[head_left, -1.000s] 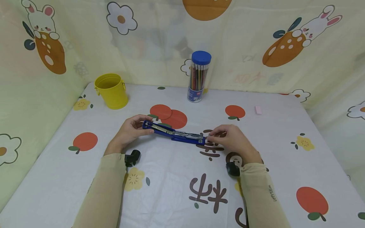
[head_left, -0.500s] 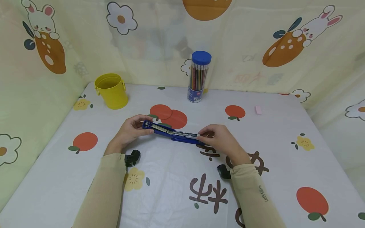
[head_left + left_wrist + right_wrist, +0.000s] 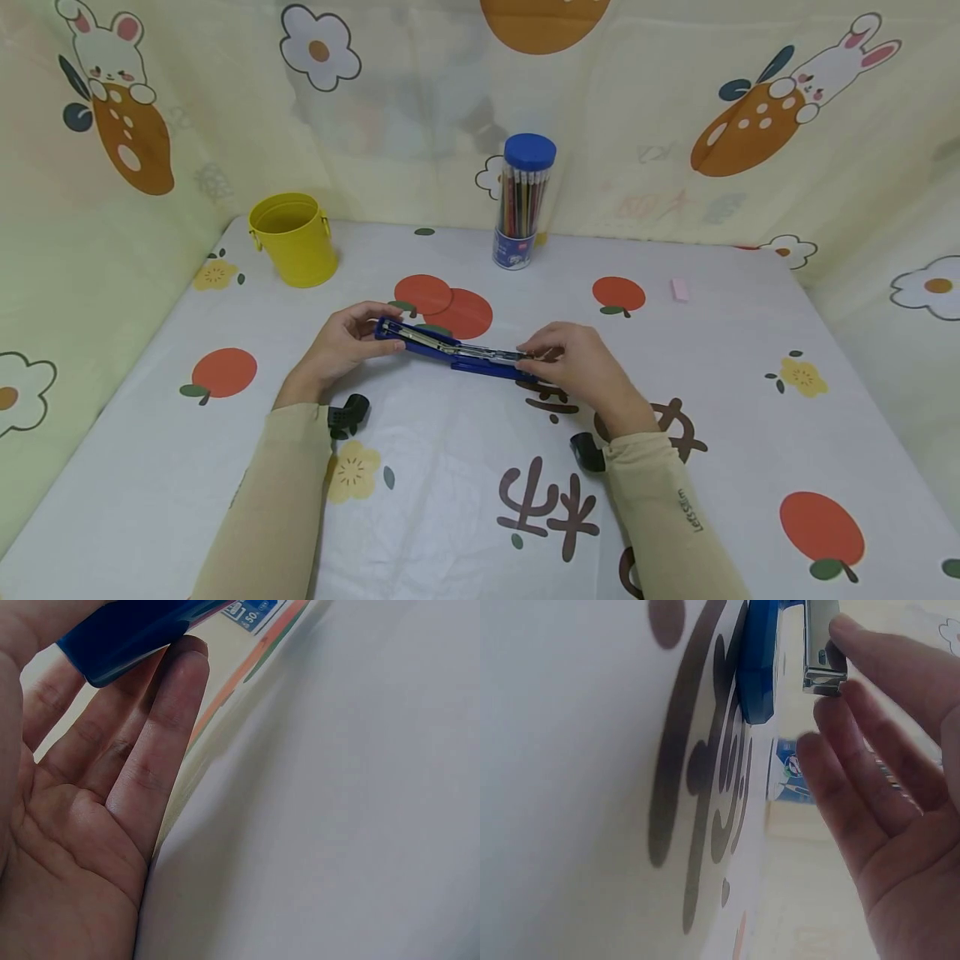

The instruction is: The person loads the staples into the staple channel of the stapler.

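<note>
A blue stapler point(image 3: 420, 343) is spread open above the middle of the table, its metal staple channel point(image 3: 491, 355) exposed along the top. My left hand point(image 3: 343, 343) grips the stapler's left end between thumb and fingers; in the left wrist view the blue end point(image 3: 127, 637) sits against the fingertips. At the other end, my right hand point(image 3: 581, 367) pinches the metal channel. Seen from the right wrist, the thumb lies on the channel's silver tip point(image 3: 823, 671) with fingers behind it, and the blue base point(image 3: 759, 667) is apart from it.
Toward the back left stands a yellow bucket point(image 3: 300, 250). A clear tube of pencils with a blue lid point(image 3: 525, 200) is upright at the back centre. To the right lies a small pink block point(image 3: 679, 290). A printed cloth point(image 3: 450, 500) covers the table, and patterned curtains hang around it.
My right hand has moved left from the stapler's right tip onto the metal channel, then stayed nearly still with a slight shift of the fingers. The left hand and stapler look unmoved.
</note>
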### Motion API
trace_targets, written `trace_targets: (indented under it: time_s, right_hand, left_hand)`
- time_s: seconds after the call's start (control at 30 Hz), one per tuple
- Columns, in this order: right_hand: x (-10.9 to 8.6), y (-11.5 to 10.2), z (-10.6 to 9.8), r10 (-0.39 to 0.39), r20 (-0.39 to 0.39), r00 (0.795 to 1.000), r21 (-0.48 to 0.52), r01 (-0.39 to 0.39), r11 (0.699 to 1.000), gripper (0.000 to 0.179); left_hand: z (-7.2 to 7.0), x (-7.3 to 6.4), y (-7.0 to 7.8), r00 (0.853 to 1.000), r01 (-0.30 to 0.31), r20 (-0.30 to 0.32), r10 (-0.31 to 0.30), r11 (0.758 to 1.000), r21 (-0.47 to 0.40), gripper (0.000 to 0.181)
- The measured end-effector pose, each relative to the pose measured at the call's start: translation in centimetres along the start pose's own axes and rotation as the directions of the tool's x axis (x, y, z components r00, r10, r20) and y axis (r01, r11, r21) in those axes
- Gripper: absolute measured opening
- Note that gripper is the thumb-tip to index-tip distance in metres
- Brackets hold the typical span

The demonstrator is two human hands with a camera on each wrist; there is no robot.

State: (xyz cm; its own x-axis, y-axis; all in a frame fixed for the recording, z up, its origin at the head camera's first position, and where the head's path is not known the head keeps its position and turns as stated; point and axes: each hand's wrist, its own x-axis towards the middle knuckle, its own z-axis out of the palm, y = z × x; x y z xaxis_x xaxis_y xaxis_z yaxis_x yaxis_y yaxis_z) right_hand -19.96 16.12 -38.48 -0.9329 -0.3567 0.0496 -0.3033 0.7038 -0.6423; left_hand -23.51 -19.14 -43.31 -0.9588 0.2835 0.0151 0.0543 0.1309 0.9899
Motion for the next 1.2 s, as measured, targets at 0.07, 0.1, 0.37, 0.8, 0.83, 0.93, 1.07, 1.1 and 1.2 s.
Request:
trace_targets:
  time_s: [0.07, 0.1, 0.37, 0.8, 0.83, 0.93, 1.07, 1.1, 1.2]
  right_hand:
    - [-0.1, 0.1, 0.0, -0.018, 0.011, 1.000, -0.001, 0.018, 1.000, 0.015]
    - [-0.1, 0.2, 0.0, -0.023, 0.019, 1.000, -0.004, 0.024, 1.000, 0.013]
    - [-0.2, 0.4, 0.2, -0.040, 0.051, 0.998, 0.007, 0.040, 0.999, 0.011]
    - [0.0, 1.0, 0.4, -0.053, 0.102, 0.993, -0.004, 0.054, 0.999, 0.024]
    - [-0.1, 1.0, 0.3, -0.051, 0.094, 0.994, -0.010, 0.052, 0.999, 0.022]
    - [-0.3, 1.2, -0.1, -0.040, 0.075, 0.996, -0.025, 0.042, 0.999, 0.019]
    - [-0.4, 1.3, -0.4, 0.000, 0.084, 0.996, 0.037, -0.003, 0.999, 0.021]
    - [-0.5, 1.3, -0.5, 0.011, 0.087, 0.996, 0.064, -0.016, 0.998, 0.025]
    - [-0.5, 1.3, -0.6, 0.054, 0.098, 0.994, 0.154, -0.068, 0.986, 0.042]
  left_hand:
    - [0.0, 0.0, 0.0, 1.000, 0.004, 0.001, -0.004, 1.000, -0.004, 0.054]
    - [0.0, 0.0, 0.0, 1.000, 0.005, 0.002, -0.005, 1.000, -0.006, 0.054]
    - [0.0, 0.0, 0.1, 1.000, 0.000, 0.007, 0.000, 1.000, -0.003, 0.054]
    - [0.1, 0.1, -0.1, 1.000, 0.000, 0.010, 0.000, 1.000, -0.017, 0.053]
    - [0.1, 0.1, -0.1, 1.000, -0.001, 0.010, 0.002, 1.000, -0.017, 0.053]
    - [0.1, 0.1, -0.1, 1.000, -0.002, 0.009, 0.002, 1.000, -0.011, 0.053]
    - [0.1, 0.1, 0.0, 1.000, 0.009, 0.006, -0.009, 1.000, -0.003, 0.056]
    - [0.0, 0.0, 0.0, 1.000, 0.012, 0.005, -0.012, 1.000, -0.004, 0.056]
    - [0.0, -0.1, 0.1, 1.000, 0.011, 0.000, -0.011, 1.000, -0.017, 0.057]
